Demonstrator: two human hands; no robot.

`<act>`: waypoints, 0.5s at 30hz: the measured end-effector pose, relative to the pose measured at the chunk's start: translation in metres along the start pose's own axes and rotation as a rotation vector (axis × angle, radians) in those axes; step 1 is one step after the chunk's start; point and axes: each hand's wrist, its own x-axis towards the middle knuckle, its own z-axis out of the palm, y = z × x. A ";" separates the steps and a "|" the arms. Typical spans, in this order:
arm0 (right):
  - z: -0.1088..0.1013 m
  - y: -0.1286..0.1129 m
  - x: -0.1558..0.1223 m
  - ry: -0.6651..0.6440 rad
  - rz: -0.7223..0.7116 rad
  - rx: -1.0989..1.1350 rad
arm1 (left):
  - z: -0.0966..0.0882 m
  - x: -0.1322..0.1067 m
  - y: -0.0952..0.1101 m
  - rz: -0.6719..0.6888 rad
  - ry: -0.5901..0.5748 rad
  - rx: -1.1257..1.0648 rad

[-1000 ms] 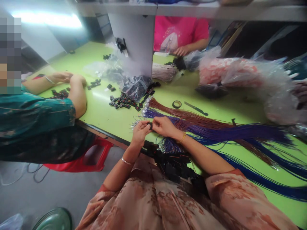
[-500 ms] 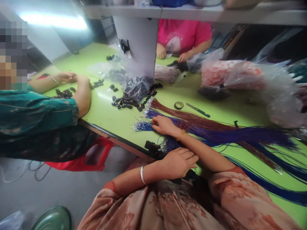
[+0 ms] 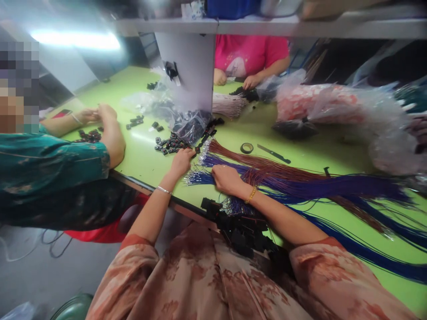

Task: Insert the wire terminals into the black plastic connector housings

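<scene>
Closest to me on my feed, a dark heap of black pieces (image 3: 240, 231) sits at the table edge, right against the patterned clothing (image 3: 187, 271). Just past it, here's the right hand (image 3: 228, 180), knuckles up, fingers curled in, resting at the blue wires (image 3: 203, 178) near their silver ends. Those wires run lengthwise across the green tabletop (image 3: 150, 162), tips pointing left, tails trailing off to the right beneath the forearm.

And now the left hand (image 3: 182, 162), stretched out farther, fingers drawn together and pointing at a small black block (image 3: 198, 150)! That block lies just off the fingertips, on their far right side, at the near edge of a scattered pile of black blocks (image 3: 171, 143). So the left is clearly the nearer hand to it; the right sits closer to me, beside the wire tips. From up here I can't tell whether either hand is pinching anything: the fingertips are too small and soft.

Beyond, brown wires (image 3: 230, 153) fan rightward, then a tape roll (image 3: 247, 148), then a clear bag of dark parts (image 3: 193, 126), and across the table, a co-worker in a pink shirt (image 3: 251, 55).
</scene>
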 end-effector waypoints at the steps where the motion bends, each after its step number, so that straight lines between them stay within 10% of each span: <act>1: 0.000 0.002 0.000 0.036 0.019 0.043 | -0.002 -0.001 -0.004 0.007 -0.032 0.080; 9: -0.001 0.011 0.006 0.179 -0.049 0.631 | -0.019 -0.033 -0.008 -0.099 0.070 0.194; 15: 0.003 0.008 0.004 0.153 -0.020 0.826 | -0.010 -0.057 0.014 -0.343 0.208 -0.620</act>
